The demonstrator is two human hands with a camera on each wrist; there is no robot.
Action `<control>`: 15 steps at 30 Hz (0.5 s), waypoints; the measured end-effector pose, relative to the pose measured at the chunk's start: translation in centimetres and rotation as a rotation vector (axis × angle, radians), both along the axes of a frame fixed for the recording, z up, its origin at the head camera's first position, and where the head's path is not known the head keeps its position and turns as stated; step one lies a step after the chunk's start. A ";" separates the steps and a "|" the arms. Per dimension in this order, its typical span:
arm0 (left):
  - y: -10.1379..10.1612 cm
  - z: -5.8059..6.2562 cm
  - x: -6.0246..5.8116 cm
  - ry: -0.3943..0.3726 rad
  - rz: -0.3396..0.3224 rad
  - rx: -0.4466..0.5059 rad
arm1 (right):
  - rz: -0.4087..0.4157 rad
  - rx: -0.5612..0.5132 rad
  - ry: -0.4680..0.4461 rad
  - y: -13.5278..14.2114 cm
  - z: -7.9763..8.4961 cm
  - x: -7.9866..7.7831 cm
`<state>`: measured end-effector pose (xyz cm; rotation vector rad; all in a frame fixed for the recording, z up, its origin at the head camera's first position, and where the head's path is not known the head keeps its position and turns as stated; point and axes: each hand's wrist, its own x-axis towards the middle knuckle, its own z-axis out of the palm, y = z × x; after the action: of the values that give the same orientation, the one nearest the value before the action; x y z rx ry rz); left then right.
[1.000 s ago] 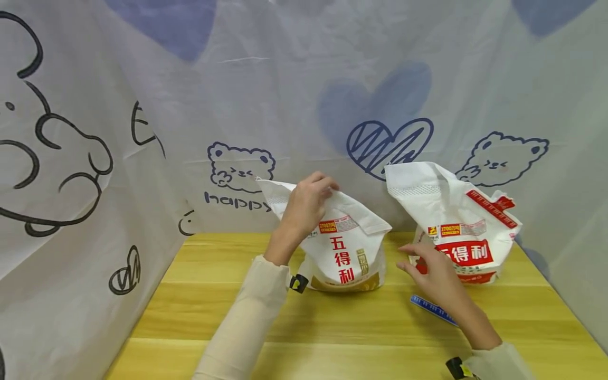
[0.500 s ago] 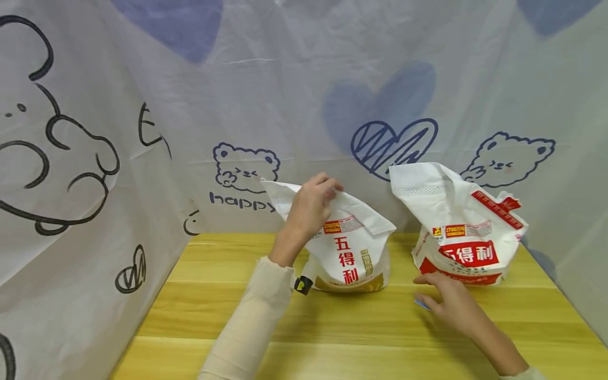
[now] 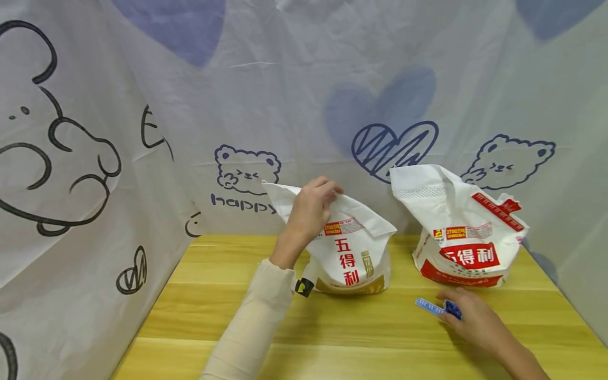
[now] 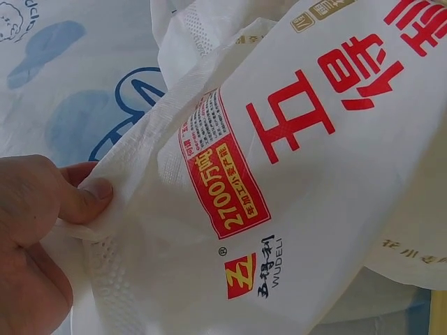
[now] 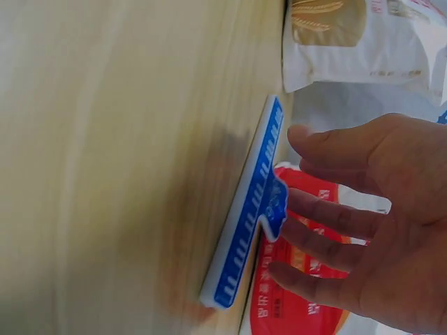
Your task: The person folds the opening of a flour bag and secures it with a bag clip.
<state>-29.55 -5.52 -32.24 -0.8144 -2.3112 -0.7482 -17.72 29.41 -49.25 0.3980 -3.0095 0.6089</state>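
My left hand (image 3: 311,208) pinches the folded top edge of a white flour bag (image 3: 349,253) with red lettering and a gold base band. In the left wrist view, the thumb (image 4: 94,194) lies on the front of that edge. On the tabletop to the right is a blue-and-white bag sealing clip (image 5: 244,209) with a raised tab. Beside it hovers my right hand (image 5: 391,216), its fingers extended and spread around the tab. Fingertips come right up to the tab; whether they touch it I cannot tell.
A second white flour bag (image 3: 467,256) with red print stands at the back right, a red clip (image 3: 499,211) across its folded top. Behind the wooden table (image 3: 214,316) hangs a pale curtain (image 3: 294,105) with bear and heart drawings.
My right hand has moved down and toward me, from in front of the red-printed bag to the blue clip. The left hand keeps its hold on the bag's top.
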 end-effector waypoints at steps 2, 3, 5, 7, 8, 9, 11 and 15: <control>-0.1 0.1 0.1 -0.008 -0.002 0.007 | -0.006 0.009 -0.006 0.3 -0.2 -0.1; -0.1 0.1 0.1 -0.016 -0.003 0.011 | -0.007 0.012 -0.007 0.4 -0.2 -0.2; -0.1 0.0 0.1 -0.034 -0.002 0.017 | -0.011 0.021 -0.014 0.6 -0.4 -0.4; -0.1 0.0 0.1 -0.046 -0.003 0.019 | -0.013 0.029 -0.014 0.7 -0.6 -0.5; -0.2 -0.1 0.1 -0.048 -0.003 0.019 | -0.014 0.032 -0.016 0.8 -0.7 -0.5; -0.2 -0.1 0.1 -0.048 -0.004 0.018 | -0.015 0.035 -0.015 0.9 -0.9 -0.6; -0.1 -0.1 0.1 -0.039 -0.007 0.018 | -0.014 0.035 -0.007 1.0 -1.1 -0.5; -0.1 -0.3 0.1 -0.023 -0.009 0.018 | -0.015 0.034 0.001 1.2 -1.5 -0.6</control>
<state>-29.48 -5.65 -32.50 -0.8129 -2.3187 -0.7856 -18.36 30.58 -50.72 0.3769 -3.0223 0.5571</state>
